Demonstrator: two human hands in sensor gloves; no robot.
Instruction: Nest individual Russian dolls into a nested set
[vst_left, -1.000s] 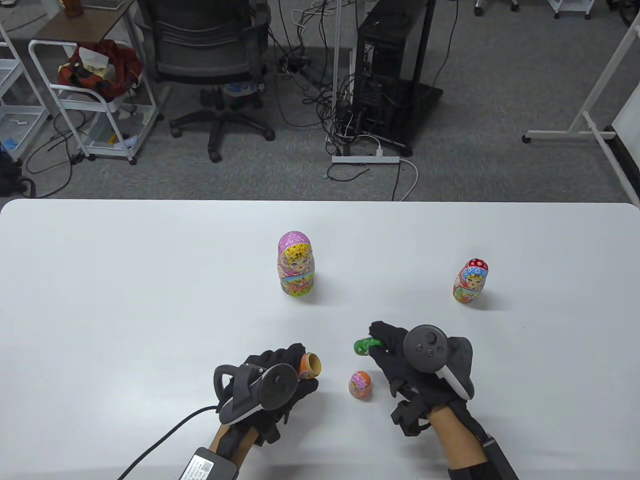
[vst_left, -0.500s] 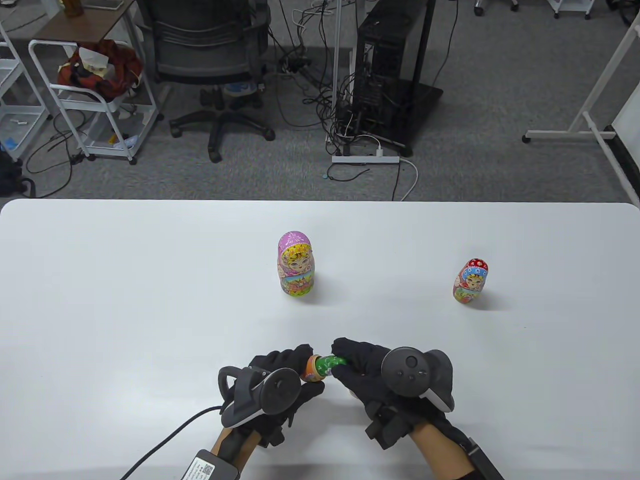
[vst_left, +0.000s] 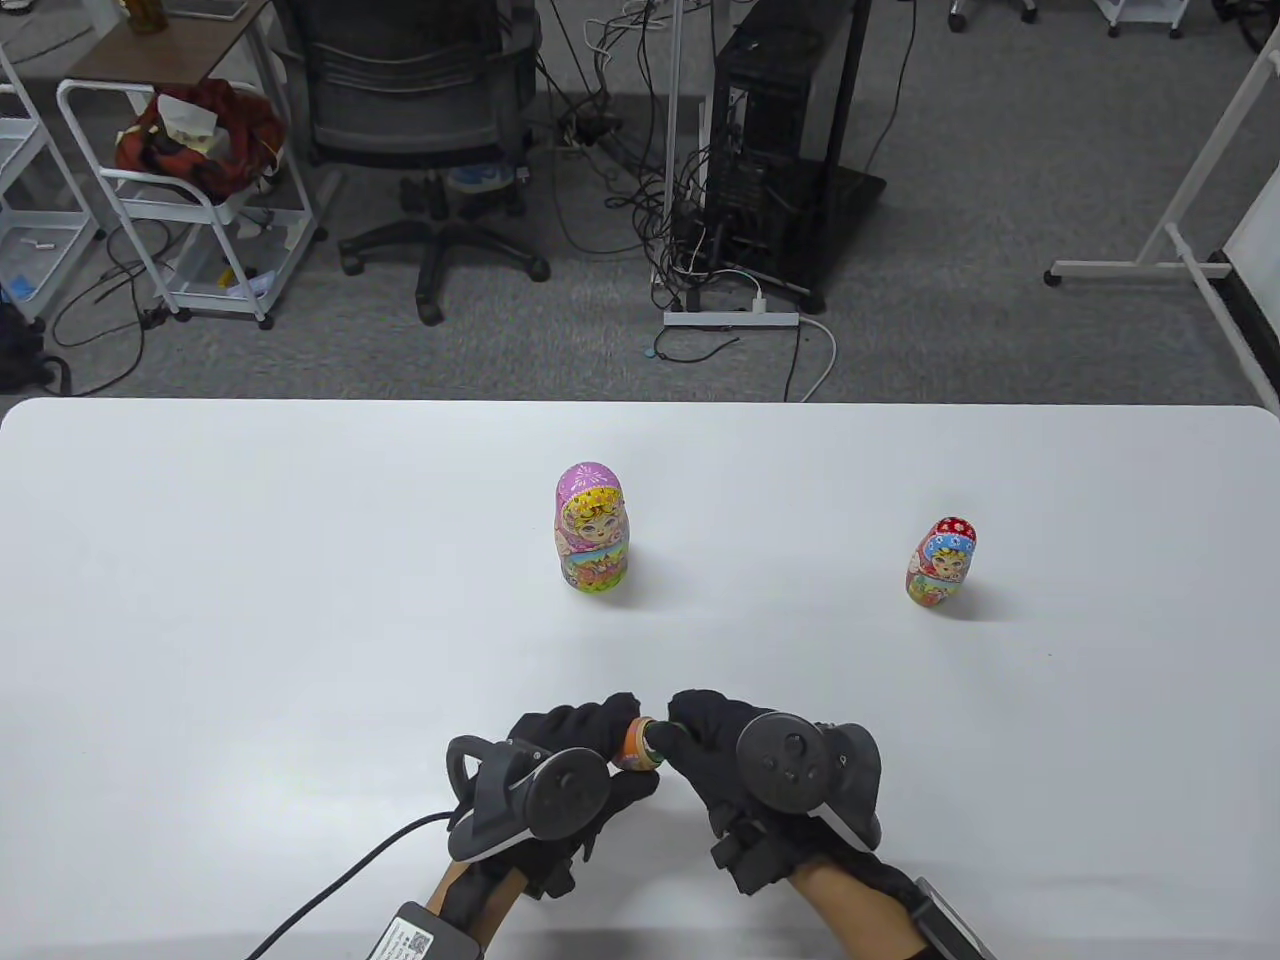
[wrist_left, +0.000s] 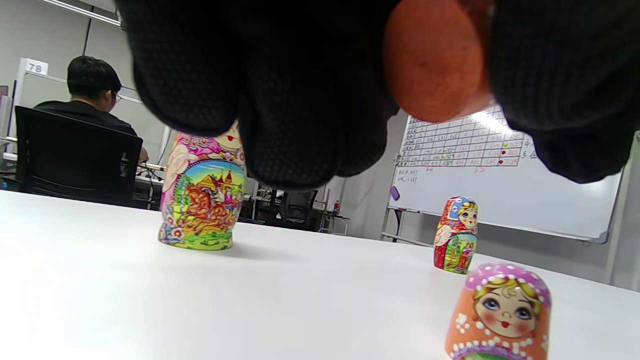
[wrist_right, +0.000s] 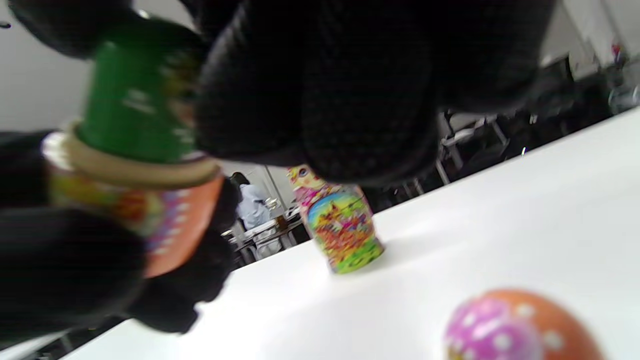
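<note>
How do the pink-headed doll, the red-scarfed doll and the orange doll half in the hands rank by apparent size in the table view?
1. Pink-headed doll, largest.
2. Red-scarfed doll.
3. Orange doll half, smallest, though both hands hide most of it, so its rank is unsure.

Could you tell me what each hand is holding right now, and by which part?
The left hand grips the orange doll base around its sides; the right hand holds the small green doll by its upper end, its lower end inside the base.
</note>
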